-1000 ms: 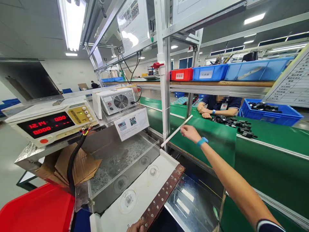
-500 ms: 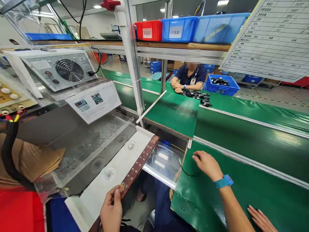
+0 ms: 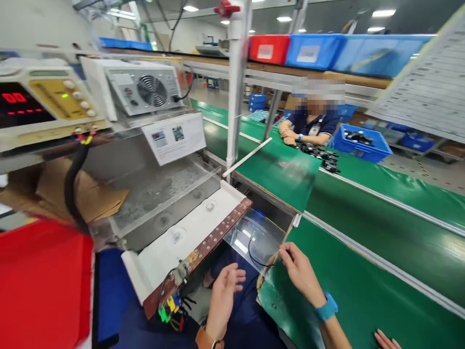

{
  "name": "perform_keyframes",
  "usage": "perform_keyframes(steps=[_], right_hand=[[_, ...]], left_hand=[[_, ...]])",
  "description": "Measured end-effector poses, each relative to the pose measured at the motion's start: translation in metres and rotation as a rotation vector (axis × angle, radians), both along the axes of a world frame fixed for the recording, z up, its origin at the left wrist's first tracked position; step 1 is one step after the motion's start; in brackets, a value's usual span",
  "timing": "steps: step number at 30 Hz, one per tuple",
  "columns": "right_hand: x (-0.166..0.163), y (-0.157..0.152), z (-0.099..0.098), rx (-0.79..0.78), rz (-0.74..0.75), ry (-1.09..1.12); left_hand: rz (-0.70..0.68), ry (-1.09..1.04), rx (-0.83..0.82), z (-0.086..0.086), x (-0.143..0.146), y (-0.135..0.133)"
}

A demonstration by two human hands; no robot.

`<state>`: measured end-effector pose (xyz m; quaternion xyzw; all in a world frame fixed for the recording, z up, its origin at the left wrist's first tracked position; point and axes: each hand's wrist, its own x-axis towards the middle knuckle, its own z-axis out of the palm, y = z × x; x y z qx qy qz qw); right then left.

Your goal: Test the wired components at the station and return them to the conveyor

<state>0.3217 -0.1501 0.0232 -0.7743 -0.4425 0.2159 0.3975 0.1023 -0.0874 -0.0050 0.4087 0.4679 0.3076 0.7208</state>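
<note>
Below the copper bar (image 3: pixel 214 240), right hand (image 3: pixel 300 272) pinches a wire (image 3: pixel 250 249) (probably); left hand (image 3: pixel 221 295) open.

Far left, bench meter (image 3: pixel 47 109): red LED display (image 3: pixel 14 99) reads "00" on top row. The row under it is red marks, too blurred to read.

Mid-left, card (image 3: pixel 174 138) on front of clear tank (image 3: pixel 163 194): two small photos w/ lines of print, too small to read.

Fan unit (image 3: pixel 141 89) behind card: small label at its left, illegible.

Far shelf: red bin (image 3: pixel 271 46) and blue bin (image 3: pixel 308 48) each w/ a white label, chars blurred, not readable.

Right edge, big printed chart (image 3: pixel 425 92): many rows of txt, no word legible.

Far side, co-worker (image 3: pixel 327 123): chest badge (image 3: pixel 314 130), unreadable.
</note>
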Motion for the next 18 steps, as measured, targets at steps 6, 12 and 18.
perform_keyframes(steps=[6, 12, 18], right_hand=[[-0.06, 0.002, 0.024, -0.082, 0.334, 0.337], [-0.097, 0.007, 0.011, -0.231, 0.572, 0.484], [-0.128, -0.015, -0.055, -0.311, 0.606, 0.134]], left_hand=[[0.139, -0.294, -0.299, 0.001, -0.012, -0.007], [0.187, -0.277, -0.184, -0.011, -0.055, -0.018], [0.373, -0.265, -0.123, 0.006, -0.116, -0.047]])
